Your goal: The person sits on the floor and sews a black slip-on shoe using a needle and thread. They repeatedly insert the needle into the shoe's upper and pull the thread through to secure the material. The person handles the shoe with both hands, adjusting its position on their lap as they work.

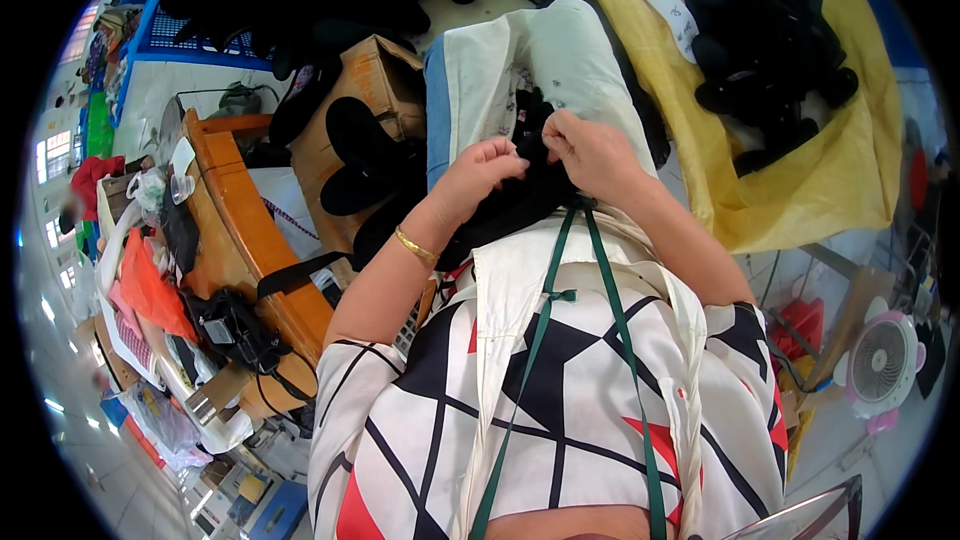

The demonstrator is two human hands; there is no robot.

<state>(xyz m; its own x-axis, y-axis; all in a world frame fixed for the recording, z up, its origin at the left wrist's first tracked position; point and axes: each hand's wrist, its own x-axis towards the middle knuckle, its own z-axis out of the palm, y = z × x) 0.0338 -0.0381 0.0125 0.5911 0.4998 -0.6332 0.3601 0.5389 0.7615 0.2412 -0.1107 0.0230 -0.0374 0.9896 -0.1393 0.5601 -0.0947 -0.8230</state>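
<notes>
1. Black piece [520, 202] lies on the pale worktop [565, 50], right in front of my chest.
2. My left hand [478, 175] pinches its upper edge, fingers closed on it.
3. My right hand [590, 152] grips it just beside, fingers curled tight.
4. Yellow sheet [790, 180] with dark soles [770, 50] lies to my right.

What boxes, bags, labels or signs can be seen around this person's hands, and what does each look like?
Cardboard box: left of the hands, brown, open, with black shoe pieces in it.
Yellow plastic sheet: upper right, crumpled, holding black shoe pieces.
White label: oval, lying on the yellow sheet's upper part.
Orange plastic bag: far left, beside the wooden bench.
Blue crate: upper left, mesh-walled.
</notes>
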